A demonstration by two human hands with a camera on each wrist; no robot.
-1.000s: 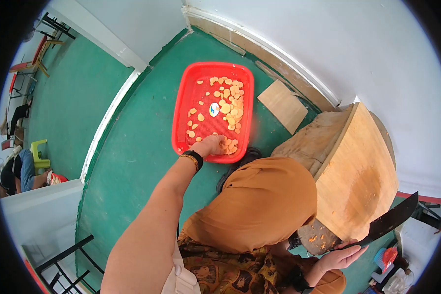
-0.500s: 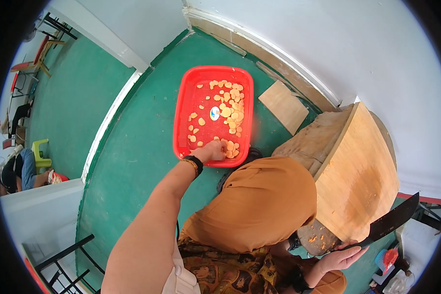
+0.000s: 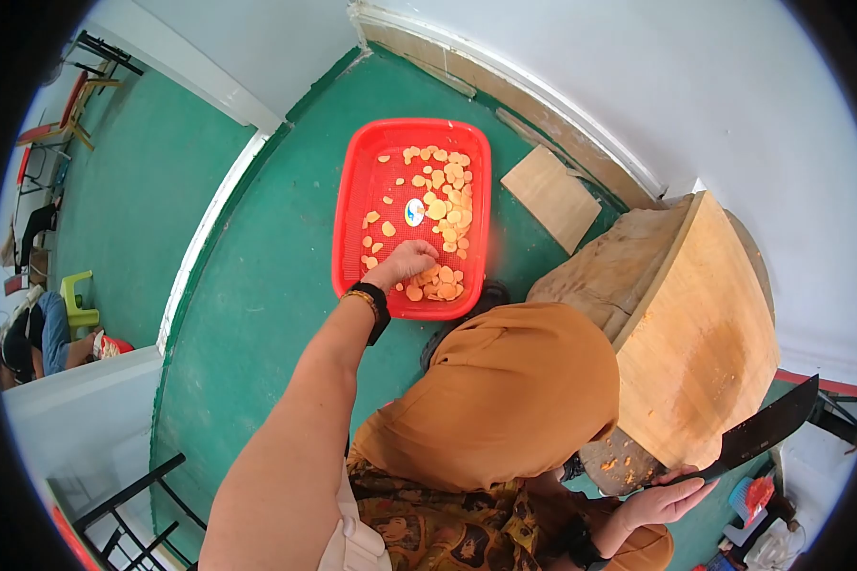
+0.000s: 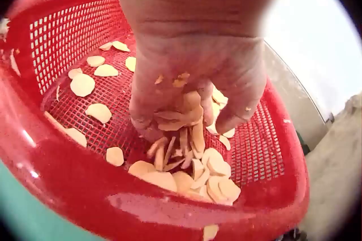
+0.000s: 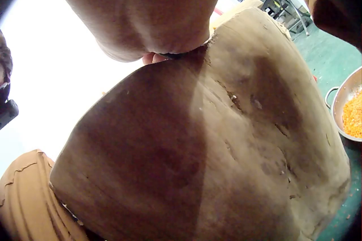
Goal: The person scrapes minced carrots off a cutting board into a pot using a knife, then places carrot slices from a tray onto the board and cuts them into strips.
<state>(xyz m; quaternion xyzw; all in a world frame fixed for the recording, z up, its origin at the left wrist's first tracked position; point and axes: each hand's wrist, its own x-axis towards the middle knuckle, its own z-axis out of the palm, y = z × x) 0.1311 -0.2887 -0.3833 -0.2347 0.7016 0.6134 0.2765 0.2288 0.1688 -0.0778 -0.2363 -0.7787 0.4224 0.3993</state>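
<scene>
A red mesh basket on the green floor has pale orange carrot slices scattered in it, mostly heaped along its right side. My left hand is inside its near end, fingers pointing down. Between the curled fingers several carrot slices are gathered, just over a small heap in the left wrist view. At the lower right my right hand holds a large dark cleaver by the handle, its blade pointing up and right. In the right wrist view most of that hand's fingers are hidden behind the wooden block.
Beside my knee stands a thick wooden block topped by a stained cutting board. A loose board lies by the wall. A metal pot of chopped orange bits sits on the floor. Another person is beyond the left partition.
My left hand has drawn back from the basket's near right corner toward its middle, uncovering slices there. The basket shifted slightly in view. My right hand and the cleaver stay in place.
</scene>
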